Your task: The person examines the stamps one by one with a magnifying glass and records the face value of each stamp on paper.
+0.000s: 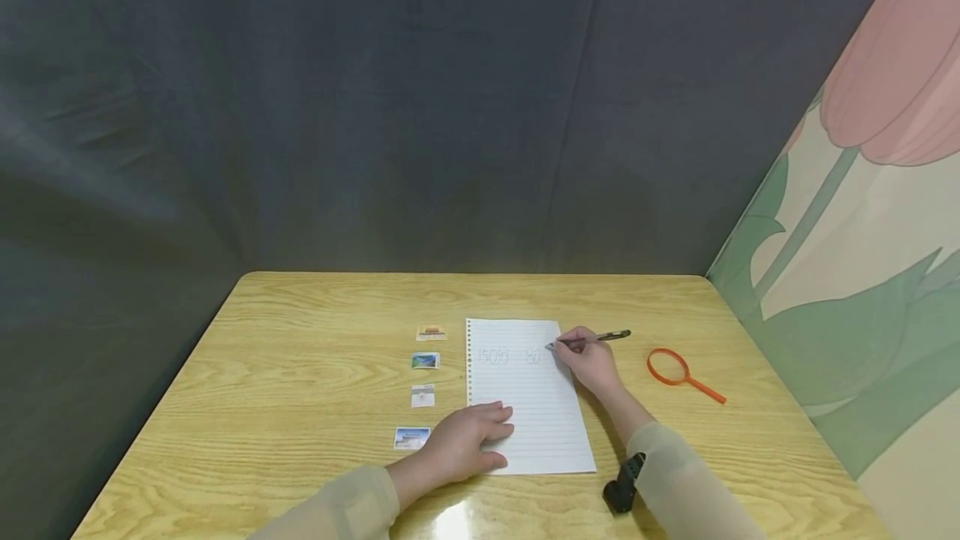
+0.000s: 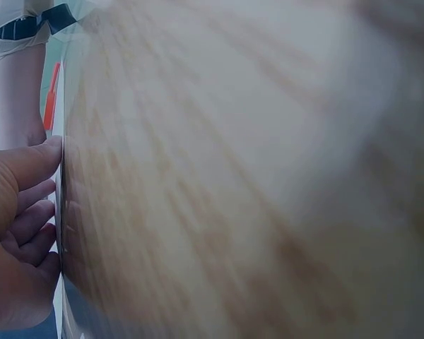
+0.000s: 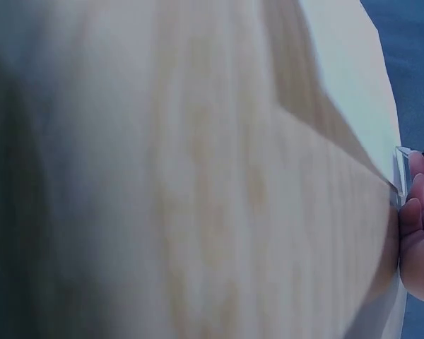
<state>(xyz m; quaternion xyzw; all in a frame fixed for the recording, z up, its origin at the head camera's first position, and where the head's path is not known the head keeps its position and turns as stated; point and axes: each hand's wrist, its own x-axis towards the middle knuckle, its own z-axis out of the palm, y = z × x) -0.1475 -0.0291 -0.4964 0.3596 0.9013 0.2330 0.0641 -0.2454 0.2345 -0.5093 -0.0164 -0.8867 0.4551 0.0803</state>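
A lined sheet of paper [image 1: 536, 415] with punched holes down its left edge lies on the wooden table. Near its top are handwritten marks, "150" with a character and then what looks like "80". My right hand [image 1: 592, 365] holds a dark pen [image 1: 611, 335], its tip at the paper just right of the last marks. On the lower left of the sheet rests my left hand [image 1: 468, 440], fingers extended. In the left wrist view the left hand [image 2: 21, 233] touches the surface; in the right wrist view the right hand [image 3: 422, 212] shows only in part at the edge.
Left of the paper, several stamp-like cards stand in a column: an orange one [image 1: 431, 332], a green-blue one [image 1: 425, 361], a pale one [image 1: 422, 395] and a blue one [image 1: 412, 437]. An orange-rimmed magnifying glass [image 1: 705, 391] lies to the right. A dark curtain [image 1: 450, 107] hangs behind.
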